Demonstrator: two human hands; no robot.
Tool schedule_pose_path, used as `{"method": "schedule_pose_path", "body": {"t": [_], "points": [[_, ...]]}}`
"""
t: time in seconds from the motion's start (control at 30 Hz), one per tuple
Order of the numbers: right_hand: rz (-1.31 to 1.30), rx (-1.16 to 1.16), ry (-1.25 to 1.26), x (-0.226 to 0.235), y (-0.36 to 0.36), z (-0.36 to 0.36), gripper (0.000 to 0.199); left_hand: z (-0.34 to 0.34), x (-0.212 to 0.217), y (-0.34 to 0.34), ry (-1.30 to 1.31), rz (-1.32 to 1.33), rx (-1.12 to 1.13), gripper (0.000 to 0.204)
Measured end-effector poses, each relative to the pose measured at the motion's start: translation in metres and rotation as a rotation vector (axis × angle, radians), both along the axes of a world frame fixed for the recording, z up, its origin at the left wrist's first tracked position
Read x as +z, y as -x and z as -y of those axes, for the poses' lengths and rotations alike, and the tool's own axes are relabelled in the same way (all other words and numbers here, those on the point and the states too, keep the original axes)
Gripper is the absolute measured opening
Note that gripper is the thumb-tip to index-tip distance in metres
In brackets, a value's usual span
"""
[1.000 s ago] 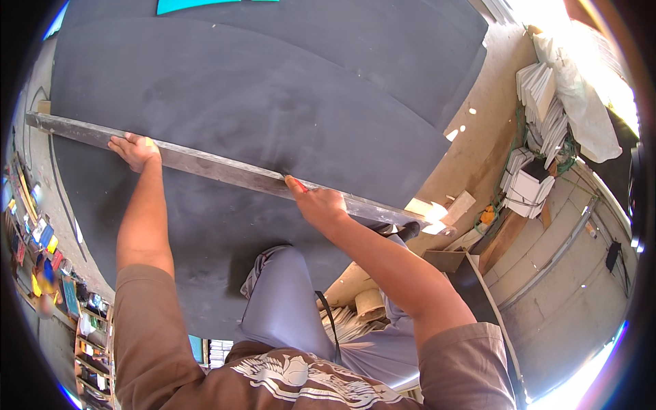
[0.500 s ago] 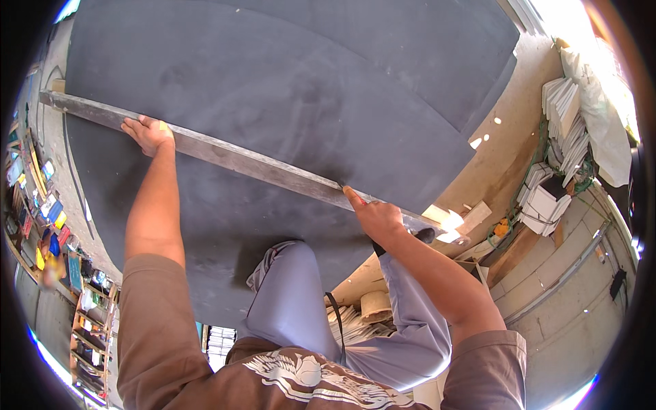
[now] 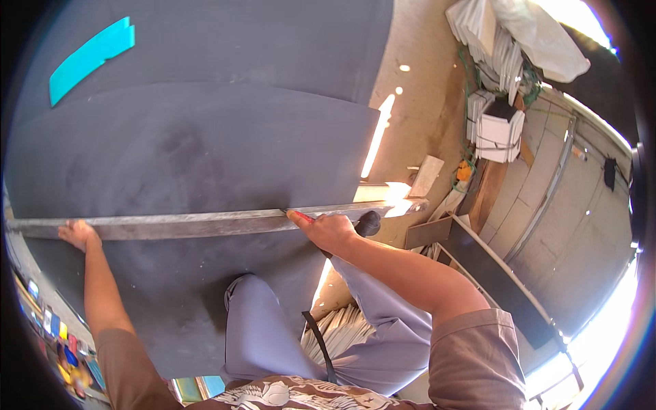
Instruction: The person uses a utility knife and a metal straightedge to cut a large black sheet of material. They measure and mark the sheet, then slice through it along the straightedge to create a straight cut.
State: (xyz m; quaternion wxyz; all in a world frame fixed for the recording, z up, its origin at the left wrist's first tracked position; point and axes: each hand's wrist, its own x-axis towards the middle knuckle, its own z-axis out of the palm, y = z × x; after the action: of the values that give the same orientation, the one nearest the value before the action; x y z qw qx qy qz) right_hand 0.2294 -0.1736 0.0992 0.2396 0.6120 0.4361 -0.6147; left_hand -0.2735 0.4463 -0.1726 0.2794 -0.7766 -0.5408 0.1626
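A long, grey, worn bar [image 3: 191,225] with a straight edge lies across a large dark sheet [image 3: 205,150]. My left hand [image 3: 80,234] holds the bar near its left end, fingers over its upper edge. Toward the other end, my right hand [image 3: 331,232] is closed round a slim red tool [image 3: 303,217]. Its thin dark tip meets the bar's upper edge; the hand hides most of the tool, so its kind does not show. My bent knee [image 3: 256,321] rests on or just over the sheet below the bar.
A bright teal strip [image 3: 89,60] appears at the far left of the sheet. Wood offcuts [image 3: 426,176] lie past the bar's right end. Bundled white boards [image 3: 497,133] and a pale sack [image 3: 543,41] stand far right. Colourful clutter [image 3: 65,345] sits at lower left.
My view has turned, so the bar now appears nearly level and the teal strip has come into sight. Both hands keep their hold, with little visible shift along the bar.
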Motion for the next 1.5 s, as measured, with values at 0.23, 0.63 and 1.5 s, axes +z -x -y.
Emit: {"method": "schedule_pose_path", "body": {"t": [0.23, 0.63, 1.5], "points": [[0.056, 0.057, 0.063, 0.007, -0.03, 0.058, 0.08, 0.016, 0.055, -0.061, 0.176, -0.254, 0.118, 0.051], [0.137, 0.187, -0.058, -0.002, -0.056, 0.138, 0.082, -0.03, 0.032, -0.002, 0.1, 0.101, -0.007, 0.045], [0.773, -0.799, -0.965, -0.067, 0.013, 0.008, 0.035, 0.09, 0.123, -0.173, 0.112, 0.289, 0.213, 0.055]]}}
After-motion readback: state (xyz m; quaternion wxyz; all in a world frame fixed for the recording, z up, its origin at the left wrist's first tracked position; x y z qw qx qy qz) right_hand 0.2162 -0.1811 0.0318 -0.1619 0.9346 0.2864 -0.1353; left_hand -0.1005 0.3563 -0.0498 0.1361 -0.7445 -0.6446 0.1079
